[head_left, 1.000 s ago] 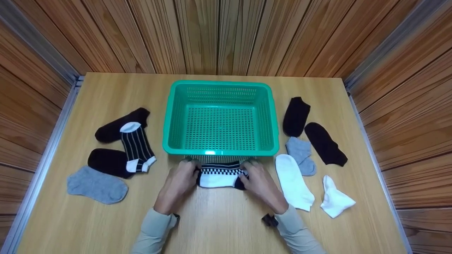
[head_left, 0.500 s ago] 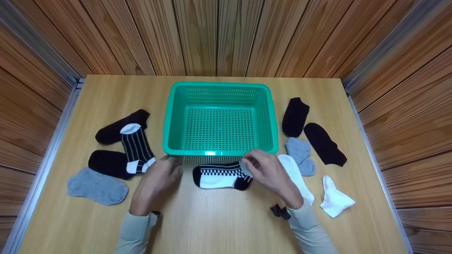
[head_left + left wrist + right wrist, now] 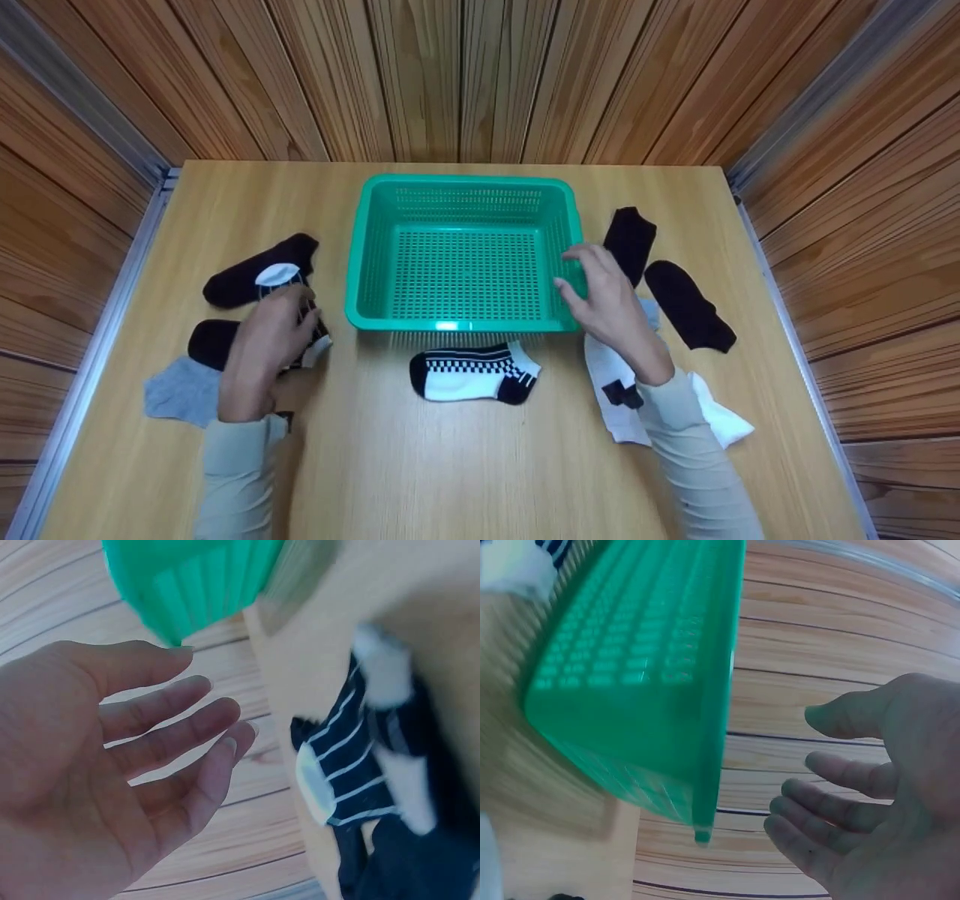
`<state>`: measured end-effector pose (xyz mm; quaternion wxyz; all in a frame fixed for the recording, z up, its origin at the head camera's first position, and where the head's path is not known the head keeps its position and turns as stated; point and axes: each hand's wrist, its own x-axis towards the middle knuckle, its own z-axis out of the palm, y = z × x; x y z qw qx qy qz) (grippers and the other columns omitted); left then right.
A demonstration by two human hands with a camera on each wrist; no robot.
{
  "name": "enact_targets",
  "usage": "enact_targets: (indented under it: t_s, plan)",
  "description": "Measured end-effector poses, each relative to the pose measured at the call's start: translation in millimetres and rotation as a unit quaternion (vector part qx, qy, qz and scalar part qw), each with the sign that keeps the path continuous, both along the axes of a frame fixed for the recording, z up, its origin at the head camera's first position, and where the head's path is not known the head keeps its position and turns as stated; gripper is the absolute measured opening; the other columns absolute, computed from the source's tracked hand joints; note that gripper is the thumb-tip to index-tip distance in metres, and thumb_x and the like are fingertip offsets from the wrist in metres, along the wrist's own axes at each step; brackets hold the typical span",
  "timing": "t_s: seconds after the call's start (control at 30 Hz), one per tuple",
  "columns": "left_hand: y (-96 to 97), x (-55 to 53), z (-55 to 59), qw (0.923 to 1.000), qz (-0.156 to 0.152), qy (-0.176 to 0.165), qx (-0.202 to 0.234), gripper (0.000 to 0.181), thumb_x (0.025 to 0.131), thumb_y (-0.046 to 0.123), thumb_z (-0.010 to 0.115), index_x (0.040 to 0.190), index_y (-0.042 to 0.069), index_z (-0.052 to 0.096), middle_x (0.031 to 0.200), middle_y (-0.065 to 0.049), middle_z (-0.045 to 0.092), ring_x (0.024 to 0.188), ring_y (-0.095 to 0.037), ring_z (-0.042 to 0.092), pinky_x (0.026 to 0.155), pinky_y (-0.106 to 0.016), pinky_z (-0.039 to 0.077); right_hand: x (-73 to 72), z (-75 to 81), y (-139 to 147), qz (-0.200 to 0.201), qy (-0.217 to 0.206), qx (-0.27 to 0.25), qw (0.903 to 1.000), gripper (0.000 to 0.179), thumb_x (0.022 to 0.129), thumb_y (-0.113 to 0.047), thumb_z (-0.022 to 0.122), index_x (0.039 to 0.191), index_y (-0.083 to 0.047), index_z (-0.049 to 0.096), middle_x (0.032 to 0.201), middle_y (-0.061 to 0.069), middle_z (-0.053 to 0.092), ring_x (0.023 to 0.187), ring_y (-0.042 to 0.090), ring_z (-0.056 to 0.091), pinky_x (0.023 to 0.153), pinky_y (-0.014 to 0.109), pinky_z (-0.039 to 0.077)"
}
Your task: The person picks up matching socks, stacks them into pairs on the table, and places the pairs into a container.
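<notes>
My left hand (image 3: 271, 330) hovers over the black sock with white stripes (image 3: 352, 757), fingers loosely bent and holding nothing in the left wrist view. Part of that sock is hidden beneath the hand in the head view. My right hand (image 3: 611, 304) overlaps the right rim of the green basket (image 3: 469, 325); its fingers are spread, with nothing in them. In front of the basket a black-and-white checked sock (image 3: 472, 375) lies flat on the table. The right wrist view shows the right hand (image 3: 870, 795) apart from the basket's side (image 3: 622, 720).
Two black socks (image 3: 259, 271) and a grey sock (image 3: 180, 394) lie at the left. On the right are two more black socks (image 3: 690, 306), a partly covered grey sock (image 3: 649, 311) and white socks (image 3: 720, 412). Wooden walls (image 3: 427, 82) surround the table.
Both hands have let go of the checked sock, which stays in front of the basket. The left hand has moved left to the striped sock; the right has moved up and right beside the basket.
</notes>
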<state>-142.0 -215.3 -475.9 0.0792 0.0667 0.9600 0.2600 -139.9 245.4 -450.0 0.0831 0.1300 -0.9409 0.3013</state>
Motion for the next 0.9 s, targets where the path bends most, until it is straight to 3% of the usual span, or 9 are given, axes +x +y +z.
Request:
enact_targets:
  t_s: [0.2, 0.33, 0.47, 0.67, 0.9]
  plan:
    - [-19.1, -17.3, -1.5, 0.9995, 0.004, 0.031, -0.002, 0.036, 0.104, 0.014, 0.059, 0.135, -0.004, 0.061, 0.126, -0.028, 0.063, 0.092, -0.036, 0.064, 0.075, -0.048, 0.054, -25.5, -4.5, 4.4, -0.013, -0.035, 0.015, 0.9992, 0.056, 0.102, -0.019, 0.069, 0.149, 0.004, 0.049, 0.162, 0.024, 0.043, 0.150, 0.041, 0.042, 0.123, 0.058, 0.037]
    - [-30.0, -28.6, -10.4, 0.9995, 0.012, 0.029, 0.000, 0.044, 0.102, 0.014, 0.063, 0.141, -0.005, 0.056, 0.138, -0.031, 0.056, 0.112, -0.045, 0.061, 0.093, -0.060, 0.053, -37.5, -9.7, 5.6, -0.021, -0.061, 0.011, 0.9979, 0.064, 0.102, -0.019, 0.067, 0.156, 0.004, 0.041, 0.168, 0.024, 0.033, 0.156, 0.041, 0.034, 0.127, 0.059, 0.031]
    - [-39.1, -37.1, -19.5, 0.9995, 0.028, 0.015, 0.001, 0.051, 0.101, 0.016, 0.066, 0.145, -0.004, 0.052, 0.149, -0.032, 0.047, 0.133, -0.051, 0.050, 0.109, -0.068, 0.044, -46.9, -15.0, 5.3, -0.027, -0.075, 0.009, 0.9968, 0.069, 0.103, -0.020, 0.066, 0.160, 0.003, 0.035, 0.172, 0.024, 0.027, 0.159, 0.041, 0.028, 0.128, 0.059, 0.028]
    - [-47.1, -42.1, -33.1, 0.9987, 0.047, 0.002, -0.019, 0.060, 0.098, 0.018, 0.072, 0.148, -0.006, 0.048, 0.155, -0.034, 0.040, 0.142, -0.054, 0.040, 0.115, -0.069, 0.038, -60.4, -25.0, 3.4, -0.031, -0.080, 0.001, 0.9963, 0.076, 0.103, -0.019, 0.065, 0.163, 0.004, 0.025, 0.175, 0.023, 0.018, 0.162, 0.040, 0.021, 0.130, 0.057, 0.024]
    - [-50.3, -48.0, -46.7, 0.9979, 0.044, -0.042, -0.021, 0.085, 0.095, 0.025, 0.077, 0.163, 0.002, 0.031, 0.168, -0.033, 0.021, 0.153, -0.056, 0.025, 0.120, -0.072, 0.030, -66.3, -36.2, 0.2, -0.037, -0.106, 0.007, 0.9936, 0.081, 0.103, -0.019, 0.065, 0.165, 0.004, 0.019, 0.176, 0.022, 0.011, 0.164, 0.039, 0.014, 0.131, 0.056, 0.021]
